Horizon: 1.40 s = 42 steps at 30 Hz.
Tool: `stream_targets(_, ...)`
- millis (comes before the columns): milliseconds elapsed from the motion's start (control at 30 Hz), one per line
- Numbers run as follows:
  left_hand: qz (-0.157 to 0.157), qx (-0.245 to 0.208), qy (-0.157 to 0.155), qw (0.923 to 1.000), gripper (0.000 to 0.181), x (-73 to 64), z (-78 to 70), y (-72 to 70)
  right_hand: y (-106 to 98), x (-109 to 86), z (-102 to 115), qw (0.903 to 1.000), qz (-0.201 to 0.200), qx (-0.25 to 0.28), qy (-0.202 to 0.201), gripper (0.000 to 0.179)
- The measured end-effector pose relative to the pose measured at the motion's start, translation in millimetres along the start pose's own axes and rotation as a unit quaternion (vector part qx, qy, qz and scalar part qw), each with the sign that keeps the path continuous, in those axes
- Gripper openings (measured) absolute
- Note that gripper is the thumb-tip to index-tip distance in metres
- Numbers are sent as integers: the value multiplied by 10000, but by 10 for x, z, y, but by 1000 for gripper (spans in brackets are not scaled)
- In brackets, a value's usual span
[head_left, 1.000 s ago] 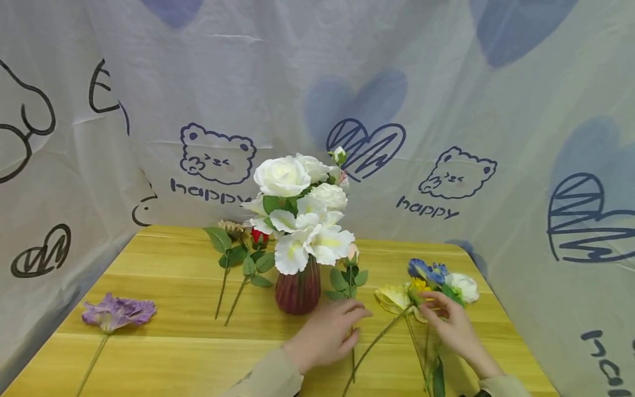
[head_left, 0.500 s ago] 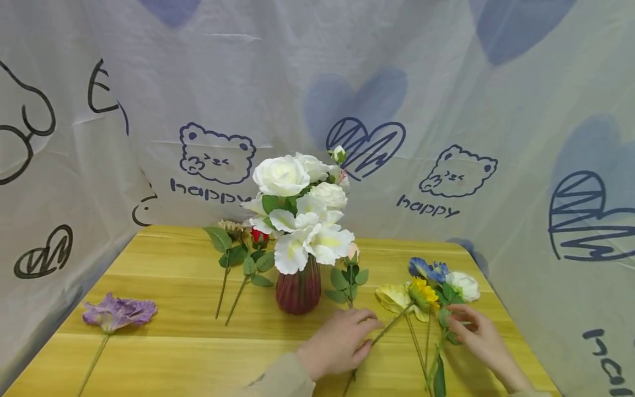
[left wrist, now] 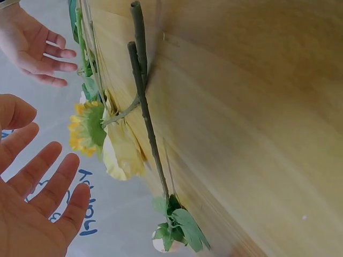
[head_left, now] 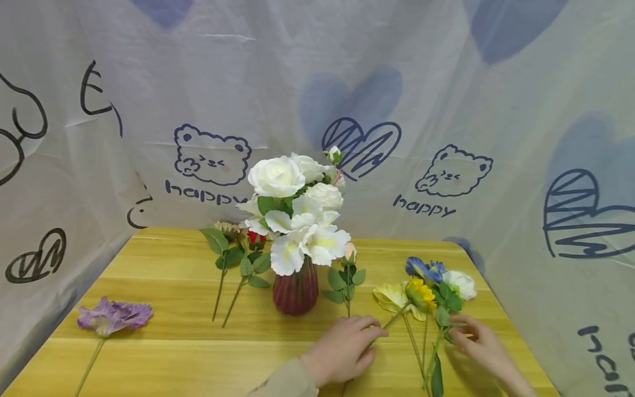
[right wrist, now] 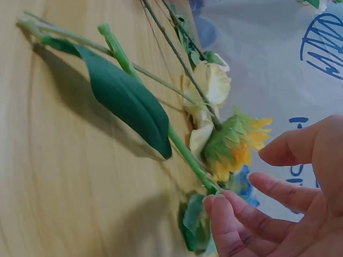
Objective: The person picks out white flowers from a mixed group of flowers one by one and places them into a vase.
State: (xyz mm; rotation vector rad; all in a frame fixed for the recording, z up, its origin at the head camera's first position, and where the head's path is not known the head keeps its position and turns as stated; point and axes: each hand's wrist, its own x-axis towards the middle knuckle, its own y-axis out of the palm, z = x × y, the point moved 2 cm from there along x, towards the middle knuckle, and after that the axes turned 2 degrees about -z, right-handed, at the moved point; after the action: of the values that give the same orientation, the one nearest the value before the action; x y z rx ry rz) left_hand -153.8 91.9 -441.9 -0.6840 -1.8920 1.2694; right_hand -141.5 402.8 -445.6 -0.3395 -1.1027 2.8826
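Note:
My left hand (head_left: pixel 344 350) hovers over the end of the sunflower's stem, palm toward it, fingers loosely bent and the thumb apart. In the left wrist view that hand (left wrist: pixel 40 209) has nothing in it. The yellow sunflower (head_left: pixel 420 293) lies on a pale yellow flower (head_left: pixel 392 298), its stem crossing the stem of a peach rose (head_left: pixel 349 253). At the right, my right hand (head_left: pixel 478 344) reaches in beside a white flower (head_left: pixel 460 284). Its fingertips (right wrist: pixel 221 201) meet a green stem (right wrist: pixel 187 155), while the thumb stands off it.
A dark red ribbed vase (head_left: pixel 296 292) holds white flowers (head_left: pixel 302 220) mid-table. A purple flower (head_left: pixel 114 316) lies at the left; a red rose (head_left: pixel 255 238) and a beige flower (head_left: pixel 228 229) lie behind the vase's left side. A blue flower (head_left: pixel 425 268) lies at the right. Printed curtain (head_left: pixel 297 66) hangs behind.
My right hand has left the sunflower and moved right and nearer, to the leafy green stem. My left hand has shifted right, from the peach rose's stem to over the sunflower's stem.

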Motion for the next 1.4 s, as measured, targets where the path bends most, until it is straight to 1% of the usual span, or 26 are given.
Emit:
stream_targets(100,9,-73,-23,10000,40,-11,0,13,53,15,-14,9996,129,205,118,44)
stream_targets(233,-18,-170,14,9999,40,-21,3,28,99,20,-24,9990,317,325,5,44)
stream_targets(367,-94,-212,71,9997,39,-30,5,30,128,25,-32,9972,606,445,-62,46)
stream_targets(567,-136,-224,97,9996,38,-31,-1,31,155,59,-63,9925,1019,647,-209,47)
stream_targets(833,-104,-332,120,9993,38,-21,9,40,188,101,-124,9846,1295,1167,106,51)
stream_targets(900,-78,-369,125,9992,38,-20,12,41,195,99,-137,9809,1340,1399,147,50)
stream_targets(967,-68,-387,124,9992,38,-19,12,40,203,93,-148,9714,1409,1879,347,45)
stream_targets(1033,-78,-380,126,9992,38,-19,11,39,212,83,-161,9556,1425,2490,676,37)
stream_targets(1067,-91,-356,127,9992,38,-22,10,39,215,76,-165,9459,1415,2796,844,32)
stream_targets(1100,-113,-333,130,9993,37,-24,9,39,219,71,-169,9352,1361,3097,1043,27)
stream_targets(1133,-132,-308,132,9994,37,-25,9,38,222,65,-172,9267,1286,3324,1193,22)
stream_targets(1167,-153,-287,138,9994,37,-26,9,39,225,59,-175,9201,1189,3498,1298,18)
stream_targets(1200,-170,-272,144,9994,37,-27,8,39,228,55,-180,9159,1085,3609,1381,14)
stream_targets(1233,-180,-261,145,9994,37,-27,9,40,231,51,-183,9154,975,3642,1408,12)
stream_targets(1300,-186,-248,146,9994,37,-28,9,43,244,43,-194,9101,760,3781,1514,12)
stream_targets(1333,-177,-255,142,9994,37,-29,11,44,252,42,-200,9093,691,3806,1535,12)
stream_targets(1400,-145,-264,125,9995,37,-32,15,47,269,49,-216,9041,584,3909,1622,15)
